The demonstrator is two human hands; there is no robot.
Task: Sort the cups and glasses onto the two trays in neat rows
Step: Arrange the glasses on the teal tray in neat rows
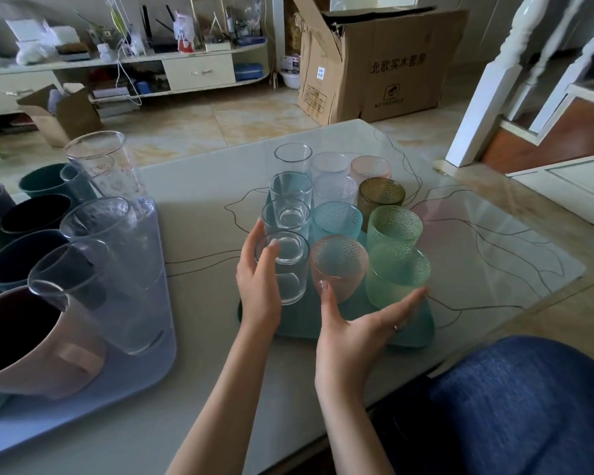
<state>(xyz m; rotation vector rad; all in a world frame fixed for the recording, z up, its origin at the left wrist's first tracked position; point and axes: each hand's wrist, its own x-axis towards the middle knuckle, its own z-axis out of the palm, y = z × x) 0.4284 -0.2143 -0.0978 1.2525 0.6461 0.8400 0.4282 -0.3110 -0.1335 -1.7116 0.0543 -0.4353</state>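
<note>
A teal tray (pixel 412 332) in the middle of the table carries three rows of glasses: clear ones on the left, textured pale, blue and pink ones in the middle, pink, amber and green ones on the right. My left hand (pixel 258 284) wraps the nearest clear glass (pixel 285 265) from its left side. My right hand (pixel 360 325) lies open, palm up, in front of the near row, thumb against the pink textured glass (pixel 338 265) and fingertips at the base of the near green glass (pixel 396 274). A lavender tray (pixel 83 399) at the left holds tall clear glasses (pixel 117 265) and dark ceramic cups (pixel 24 258).
A large pink mug (pixel 31 344) stands at the near left on the lavender tray. The table's glass top ends at the right, close to a white stair post (pixel 487 97). A big cardboard box (pixel 381 63) stands on the floor behind. My blue-clad knee (pixel 515 402) is at the lower right.
</note>
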